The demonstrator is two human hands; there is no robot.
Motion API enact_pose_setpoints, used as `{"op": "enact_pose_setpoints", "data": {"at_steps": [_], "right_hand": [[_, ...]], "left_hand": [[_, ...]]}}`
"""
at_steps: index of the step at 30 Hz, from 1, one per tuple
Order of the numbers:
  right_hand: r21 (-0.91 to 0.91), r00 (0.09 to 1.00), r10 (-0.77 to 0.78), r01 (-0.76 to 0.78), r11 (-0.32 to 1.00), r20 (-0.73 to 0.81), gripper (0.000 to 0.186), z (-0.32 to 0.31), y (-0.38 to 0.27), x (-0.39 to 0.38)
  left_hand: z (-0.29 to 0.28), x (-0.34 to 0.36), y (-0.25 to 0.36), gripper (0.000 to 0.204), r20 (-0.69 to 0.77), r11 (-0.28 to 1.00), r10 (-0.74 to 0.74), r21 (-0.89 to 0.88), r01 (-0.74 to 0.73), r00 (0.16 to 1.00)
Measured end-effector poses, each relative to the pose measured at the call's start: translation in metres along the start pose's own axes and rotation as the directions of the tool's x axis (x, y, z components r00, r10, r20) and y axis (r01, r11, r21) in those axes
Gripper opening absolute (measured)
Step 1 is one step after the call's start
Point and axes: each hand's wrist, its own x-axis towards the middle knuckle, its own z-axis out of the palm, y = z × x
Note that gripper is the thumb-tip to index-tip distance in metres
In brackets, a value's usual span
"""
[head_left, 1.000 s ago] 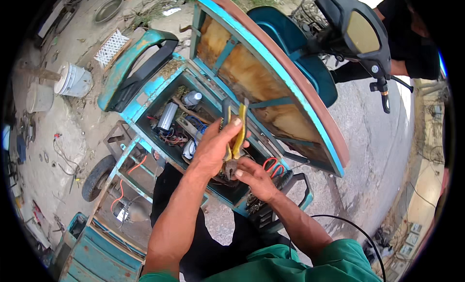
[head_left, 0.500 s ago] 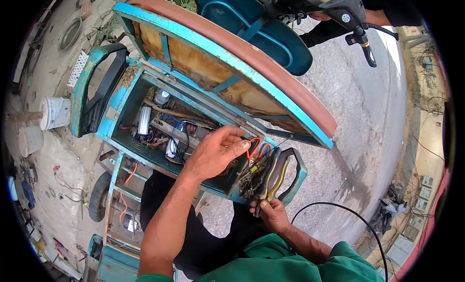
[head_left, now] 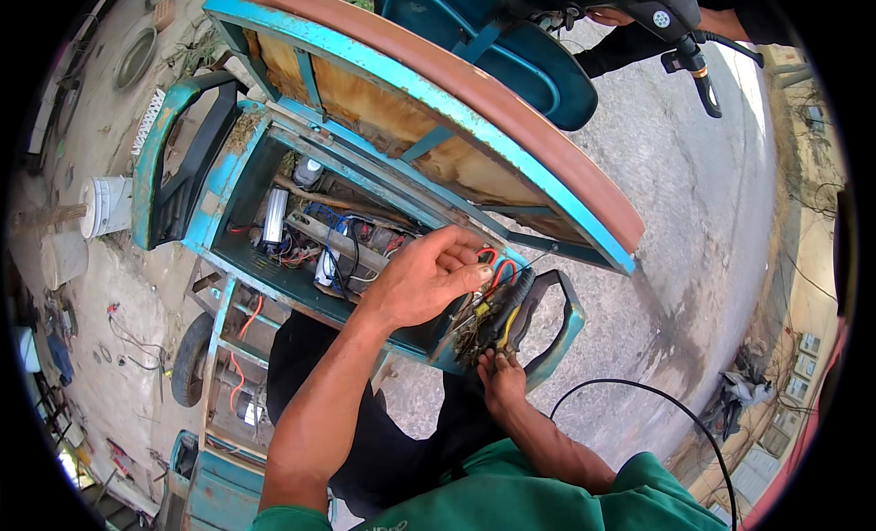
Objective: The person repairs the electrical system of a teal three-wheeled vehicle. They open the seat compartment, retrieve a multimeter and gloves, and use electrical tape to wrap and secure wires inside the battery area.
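Leaning Over an Open Box (head_left: pixel 239 207), Pliers (head_left: pixel 511 327) at Its Right-Hand End

You work with both bare hands above the turquoise box, its padded lid (head_left: pixel 374 98) raised on the far side. Your pliers, with yellow and dark handles, lie on the littered ledge (head_left: pixel 470 339) at the box's right end, handles pointing away from you. The fingers of your right hand (head_left: pixel 504 382) meet the tool's near end; whether they pinch it or only touch it cannot be told. Your left hand (head_left: pixel 422 274) spans the compartment, fingers loosely curled, thumb out, apparently holding nothing, just beside a red-handled tool (head_left: pixel 502 271).

As far as can be judged, the opening-up is done: the lid is up, and the wires (head_left: pixel 333 223) and a silver case (head_left: pixel 274 213) lie exposed. What appears left is the inside itself, where the wires sit tangled, and the lid, not yet down.

Edges press close on your right: the black-and-turquoise armrest (head_left: pixel 568 335) rises just beside the pliers, and the lid's lower edge slants beyond your left fingertips. The box's near rim passes beneath your left forearm. Freer room lies above the compartment's left half and over the pavement (head_left: pixel 680 184) past the armrest, with a black cable (head_left: pixel 630 384) looping nearer to you.
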Motion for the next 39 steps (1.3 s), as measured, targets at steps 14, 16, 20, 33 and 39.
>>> {"op": "enact_pose_setpoints", "data": {"at_steps": [14,16,20,33,39], "right_hand": [[-0.541,0.968,0.234,-0.149,0.828,0.093,0.029,0.004,-0.013,-0.013],[-0.551,0.964,0.206,-0.080,0.831,0.171,0.019,0.015,-0.017,-0.027],[-0.554,0.919,0.169,0.061,0.830,0.355,0.014,0.037,-0.015,-0.027],[-0.566,0.795,0.165,0.253,0.785,0.584,0.013,0.189,-0.016,-0.002],[-0.635,0.796,0.199,0.276,0.722,0.572,0.011,0.255,-0.004,0.033]], "left_hand": [[-0.089,-0.031,0.007,0.039,-0.582,0.901,0.032,-0.335,-0.276,0.812],[-0.104,-0.038,-0.001,0.041,-0.664,0.802,0.052,-0.418,-0.427,0.746],[-0.113,-0.050,-0.004,0.042,-0.669,0.743,0.016,-0.489,-0.456,0.744],[-0.164,-0.111,-0.011,0.046,-0.820,0.358,0.001,-0.534,-0.766,0.572],[-0.170,-0.117,-0.013,0.047,-0.823,0.321,0.030,-0.529,-0.786,0.567]]}}
